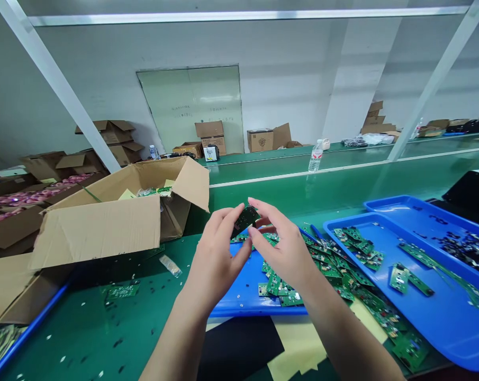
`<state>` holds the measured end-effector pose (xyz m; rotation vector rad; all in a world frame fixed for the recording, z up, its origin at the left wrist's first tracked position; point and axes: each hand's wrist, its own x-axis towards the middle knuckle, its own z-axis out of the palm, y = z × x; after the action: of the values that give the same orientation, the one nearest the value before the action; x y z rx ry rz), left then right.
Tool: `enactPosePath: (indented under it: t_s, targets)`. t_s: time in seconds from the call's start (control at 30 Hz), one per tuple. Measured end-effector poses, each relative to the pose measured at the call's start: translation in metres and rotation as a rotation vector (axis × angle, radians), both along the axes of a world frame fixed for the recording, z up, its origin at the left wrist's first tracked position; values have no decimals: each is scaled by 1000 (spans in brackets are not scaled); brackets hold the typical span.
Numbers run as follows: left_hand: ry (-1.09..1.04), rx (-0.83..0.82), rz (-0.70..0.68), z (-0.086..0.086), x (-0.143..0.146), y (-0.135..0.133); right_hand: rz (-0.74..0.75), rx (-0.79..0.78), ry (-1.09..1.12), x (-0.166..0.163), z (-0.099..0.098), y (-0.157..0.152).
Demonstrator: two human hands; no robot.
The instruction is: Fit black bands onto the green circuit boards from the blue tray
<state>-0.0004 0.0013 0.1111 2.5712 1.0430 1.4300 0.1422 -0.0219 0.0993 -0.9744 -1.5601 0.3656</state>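
Between both hands I hold up a small dark circuit board (pixel 245 219), tilted, above a blue tray (pixel 233 296). My left hand (pixel 223 246) grips its left end between thumb and fingers. The fingertips of my right hand (pixel 279 238) close on its right end, partly covering it. Below and behind my right hand, several green circuit boards (pixel 277 286) lie loosely in the tray. More green boards (pixel 354 286) are heaped just right of it.
An open cardboard box (pixel 100 227) stands at the left. Two more blue trays (pixel 430 317) are at the right, holding boards and small black parts (pixel 465 246). A plastic bottle (pixel 315 156) stands farther back. A black sheet (pixel 239 349) lies at the front edge.
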Motion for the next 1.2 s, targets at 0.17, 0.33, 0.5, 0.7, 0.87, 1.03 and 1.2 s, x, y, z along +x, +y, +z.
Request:
enactPosePath:
  t_s: [0.17,0.33,0.5,0.7,0.87,1.03,1.2]
  targets:
    - [-24,-93,-24,-3,1,6,26,-10,-70,2,0,-2]
    - [-83,-208,-37,3,-3,2,21,-24,-130,12,3,-5]
    - [8,-359,-41,6,-9,-3,29,-90,-232,24,9,-11]
    - [36,-318,16,4,-7,0,-32,-65,-334,27,12,-19]
    - [-12,-226,67,-1,-4,8,-48,-55,-441,21,8,-22]
    - [-150,-197,141,-5,-3,15,-4,-16,-565,9,5,-27]
    - [-261,-174,177,-5,-11,23,120,42,-548,12,13,-39]
